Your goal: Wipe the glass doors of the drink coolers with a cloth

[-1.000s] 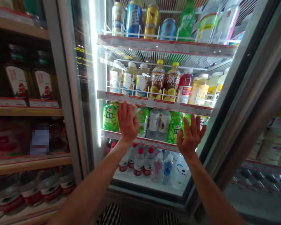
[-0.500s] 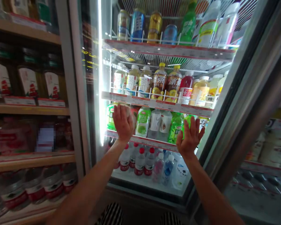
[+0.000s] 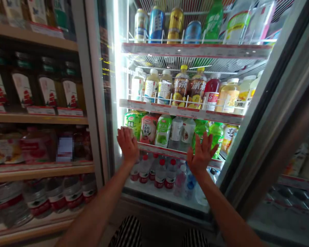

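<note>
Both arms reach toward a lit drinks fridge. My left hand [image 3: 128, 143] is open, palm toward the bottles, holding nothing. It covers the lower part of a green-labelled bottle [image 3: 134, 120] on the third shelf, left of a red-labelled bottle [image 3: 148, 129]. My right hand [image 3: 201, 154] is open too, fingers spread, overlapping a green bottle [image 3: 202, 127] near the right end of that shelf. Between the hands stand a green-and-white bottle [image 3: 163, 131] and two clear bottles [image 3: 181, 132]. I cannot tell whether either hand touches anything.
Above, one shelf [image 3: 180, 111] bears tea and juice bottles, and a higher shelf [image 3: 195, 50] bears cans and tall bottles. Red-capped water bottles [image 3: 160, 173] stand at the bottom. Wooden shelving [image 3: 41, 118] with bottles is on the left. A metal door frame [image 3: 275, 123] runs along the right.
My view has shifted, with the fridge sitting farther right. Both hands have come lower against the shelves, the left uncovering the red-labelled bottle. They remain open.
</note>
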Demonstrator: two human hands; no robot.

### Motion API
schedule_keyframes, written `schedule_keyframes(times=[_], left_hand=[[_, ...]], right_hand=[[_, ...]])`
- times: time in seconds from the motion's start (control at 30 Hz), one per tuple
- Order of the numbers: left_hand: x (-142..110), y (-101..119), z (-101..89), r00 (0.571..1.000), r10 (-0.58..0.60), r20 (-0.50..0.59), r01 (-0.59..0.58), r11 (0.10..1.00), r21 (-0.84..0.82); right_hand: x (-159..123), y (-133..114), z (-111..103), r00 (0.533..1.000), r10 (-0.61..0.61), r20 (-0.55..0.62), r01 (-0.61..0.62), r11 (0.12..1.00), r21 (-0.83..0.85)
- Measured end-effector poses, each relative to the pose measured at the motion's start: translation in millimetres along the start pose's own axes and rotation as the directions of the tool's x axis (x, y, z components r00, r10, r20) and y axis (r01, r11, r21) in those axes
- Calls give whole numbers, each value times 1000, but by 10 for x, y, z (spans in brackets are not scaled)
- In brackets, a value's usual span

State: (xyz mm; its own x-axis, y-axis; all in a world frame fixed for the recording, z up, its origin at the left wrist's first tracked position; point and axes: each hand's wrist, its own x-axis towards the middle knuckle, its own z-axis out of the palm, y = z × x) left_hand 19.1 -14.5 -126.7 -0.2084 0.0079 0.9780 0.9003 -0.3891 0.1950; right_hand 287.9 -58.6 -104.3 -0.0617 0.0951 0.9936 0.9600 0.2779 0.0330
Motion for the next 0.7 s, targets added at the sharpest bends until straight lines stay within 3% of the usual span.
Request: schedule_keyframes(times=[0.07, 0.13, 0.2, 0.23, 0.27, 0.33, 0.4, 0.47, 0.53, 0.6, 0.67, 0.7], left_hand=[[-83, 267, 75, 991, 108, 75, -106, 994, -24], [-135, 447, 129, 943, 288, 167, -279, 958, -72], [-125, 401, 127, 878, 413, 242, -395, 911, -120], [-99, 290, 106, 885, 392, 251, -375, 920, -115], [-68, 141, 78, 923, 306, 233, -294, 952, -84], [-20, -173, 23, 993, 30, 116, -31, 1000, 5], [-41, -345, -2, 982, -185, -28, 186, 981, 57], [-156, -273, 8, 970, -232, -68, 236, 969, 67], [-325, -17, 32, 992, -128, 12, 127, 991, 48], [-469, 243, 49, 976, 148, 162, -144, 989, -33], [-521, 330, 45, 862, 429, 270, -403, 903, -146], [-505, 289, 34, 817, 497, 292, -465, 868, -176]], right_hand=[[-75, -174, 67, 995, -74, 67, 72, 997, 36], [-148, -304, 123, 988, -118, 95, 114, 992, 54], [-193, -360, 151, 990, -112, 86, 108, 993, 52], [-204, -363, 154, 990, -113, 88, 109, 993, 55], [-208, -357, 151, 988, -120, 96, 115, 992, 60], [-203, -335, 137, 985, -134, 108, 127, 989, 70], [-193, -330, 126, 987, -132, 92, 126, 989, 73], [-187, -348, 127, 990, -128, 65, 123, 990, 74], [-188, -369, 137, 991, -124, 47, 121, 990, 74], [-196, -372, 148, 992, -118, 48, 115, 991, 71], [-210, -346, 153, 991, -116, 62, 111, 991, 72], [-219, -325, 151, 990, -121, 72, 115, 990, 77]])
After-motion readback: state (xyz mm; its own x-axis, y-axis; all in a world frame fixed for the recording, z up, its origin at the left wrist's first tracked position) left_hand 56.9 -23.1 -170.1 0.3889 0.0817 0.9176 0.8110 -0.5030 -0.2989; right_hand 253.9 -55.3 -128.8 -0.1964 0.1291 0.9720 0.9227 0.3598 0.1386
